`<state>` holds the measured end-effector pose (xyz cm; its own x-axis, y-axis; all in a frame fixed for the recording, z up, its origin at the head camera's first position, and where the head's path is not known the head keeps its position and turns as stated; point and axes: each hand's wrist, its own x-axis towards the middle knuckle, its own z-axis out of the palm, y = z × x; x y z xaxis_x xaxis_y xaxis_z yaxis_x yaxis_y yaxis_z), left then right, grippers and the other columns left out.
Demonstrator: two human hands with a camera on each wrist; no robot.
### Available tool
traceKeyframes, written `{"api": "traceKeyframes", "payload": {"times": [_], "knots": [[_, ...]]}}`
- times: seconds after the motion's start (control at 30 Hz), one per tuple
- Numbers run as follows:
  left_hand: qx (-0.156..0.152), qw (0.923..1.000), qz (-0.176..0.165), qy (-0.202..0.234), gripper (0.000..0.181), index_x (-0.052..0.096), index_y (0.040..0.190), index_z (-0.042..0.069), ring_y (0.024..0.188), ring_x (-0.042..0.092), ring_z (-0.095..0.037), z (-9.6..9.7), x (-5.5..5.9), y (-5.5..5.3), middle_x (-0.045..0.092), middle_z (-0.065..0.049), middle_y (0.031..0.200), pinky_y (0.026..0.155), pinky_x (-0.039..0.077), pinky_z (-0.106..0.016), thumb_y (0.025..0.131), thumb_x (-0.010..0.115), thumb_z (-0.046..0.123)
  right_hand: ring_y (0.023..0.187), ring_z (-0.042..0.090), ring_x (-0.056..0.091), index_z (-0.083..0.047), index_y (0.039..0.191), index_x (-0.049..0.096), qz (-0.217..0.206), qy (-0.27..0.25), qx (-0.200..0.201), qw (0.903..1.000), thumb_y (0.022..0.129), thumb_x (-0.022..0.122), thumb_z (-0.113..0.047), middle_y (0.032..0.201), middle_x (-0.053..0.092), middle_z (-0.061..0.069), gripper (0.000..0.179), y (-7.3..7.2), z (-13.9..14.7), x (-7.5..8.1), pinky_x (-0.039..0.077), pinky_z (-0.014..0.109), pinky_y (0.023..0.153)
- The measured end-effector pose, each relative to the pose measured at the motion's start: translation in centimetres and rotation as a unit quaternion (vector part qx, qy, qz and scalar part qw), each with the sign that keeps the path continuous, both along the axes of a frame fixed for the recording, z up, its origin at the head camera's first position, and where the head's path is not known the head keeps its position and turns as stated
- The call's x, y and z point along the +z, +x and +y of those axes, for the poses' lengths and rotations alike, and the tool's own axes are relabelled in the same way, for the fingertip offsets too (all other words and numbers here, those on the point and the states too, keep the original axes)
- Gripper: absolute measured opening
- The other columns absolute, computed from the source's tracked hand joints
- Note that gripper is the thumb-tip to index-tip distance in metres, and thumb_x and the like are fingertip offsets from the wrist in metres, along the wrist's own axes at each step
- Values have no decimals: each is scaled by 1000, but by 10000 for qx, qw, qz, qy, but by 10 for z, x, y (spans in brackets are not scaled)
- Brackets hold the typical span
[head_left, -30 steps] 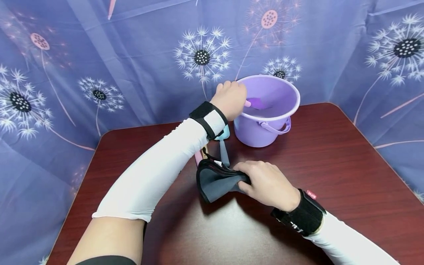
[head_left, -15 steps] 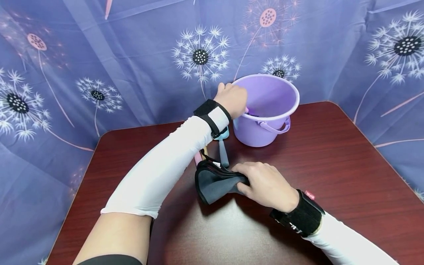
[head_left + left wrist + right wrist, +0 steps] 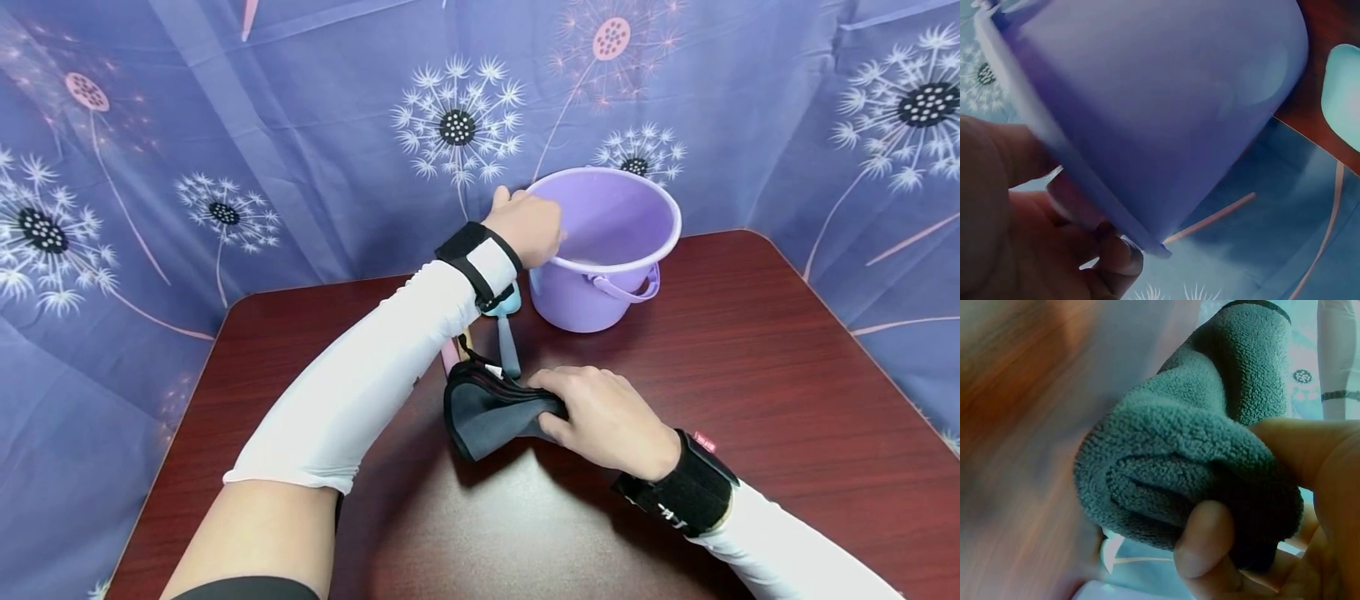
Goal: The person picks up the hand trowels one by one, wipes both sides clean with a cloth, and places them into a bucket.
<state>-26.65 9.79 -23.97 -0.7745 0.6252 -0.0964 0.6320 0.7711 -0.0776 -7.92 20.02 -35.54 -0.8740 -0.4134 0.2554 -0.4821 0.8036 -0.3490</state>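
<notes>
One left hand: curled round a pink piece at the near-left rim of the purple bucket; how far the piece reaches inside cannot be told. That side of the rim is probably the handiest for an arm coming from the left.
One right hand: pinching a folded grey cloth by its right end, thumb on one side and fingers on the other, which likely keeps the layers from springing apart.
Cloth's place: near the middle of the table, its loose end flaring left.
Bucket's stance: upright at the far side, handle hanging on the near right, so nothing spans the mouth.
Beyond the cloth: a blue shovel, a pink stick and a yellow stick, partly hidden, seemingly grouped for easy reach left of the bucket.
</notes>
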Motion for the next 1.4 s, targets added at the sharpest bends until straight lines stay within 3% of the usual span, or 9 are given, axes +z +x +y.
{"api": "traceKeyframes", "payload": {"times": [0.13,0.4,0.6,0.87,0.97,1.13,1.4], "knots": [[145,9992,58,378,34,57,96,20,97,46,-21,-8,8,2,59,5,100,87,25,-39,106,36,45,73,4,52,-33,105,67,-23,17,32,10000,79,69,-24,89,57,-25,28,0,0,1,44,29,60],[392,9963,28,760,47,52,134,20,114,46,-20,-27,29,11,54,6,129,95,25,-39,105,36,52,70,5,52,-34,102,66,-87,18,2,10000,81,69,-23,85,55,-23,24,-1,2,6,43,29,58],[648,9918,57,1100,47,51,131,19,113,49,-17,-42,39,13,54,6,123,93,29,-39,102,40,55,70,7,51,-33,100,64,-93,67,-74,9999,81,70,-25,83,54,-20,21,-3,3,10,42,29,57],[1198,9796,-69,1614,58,44,146,16,129,47,-17,-75,43,20,51,3,140,105,32,-41,101,44,54,67,7,51,-31,103,66,-58,34,-142,9999,82,70,-24,80,54,-18,22,-7,8,18,41,29,54],[1410,9728,-107,1836,57,44,145,14,127,49,-18,-91,39,23,52,1,138,104,36,-39,101,46,50,65,6,50,-32,103,66,-60,-1,-159,9999,82,69,-23,78,53,-18,24,-10,9,20,41,29,54],[1616,9614,-197,2217,54,47,141,8,120,53,-20,-117,20,26,53,-6,132,98,41,-34,101,52,43,62,6,49,-32,104,66,-55,-33,-183,9998,82,68,-20,76,53,-17,25,-13,11,22,40,29,52],[1869,9519,-429,2390,51,50,133,1,113,54,-23,-151,-29,30,55,-13,123,95,43,-35,99,58,38,62,7,49,-31,104,66,-110,-55,-254,9996,84,66,-16,74,53,-15,25,-17,14,28,40,30,56]]}}
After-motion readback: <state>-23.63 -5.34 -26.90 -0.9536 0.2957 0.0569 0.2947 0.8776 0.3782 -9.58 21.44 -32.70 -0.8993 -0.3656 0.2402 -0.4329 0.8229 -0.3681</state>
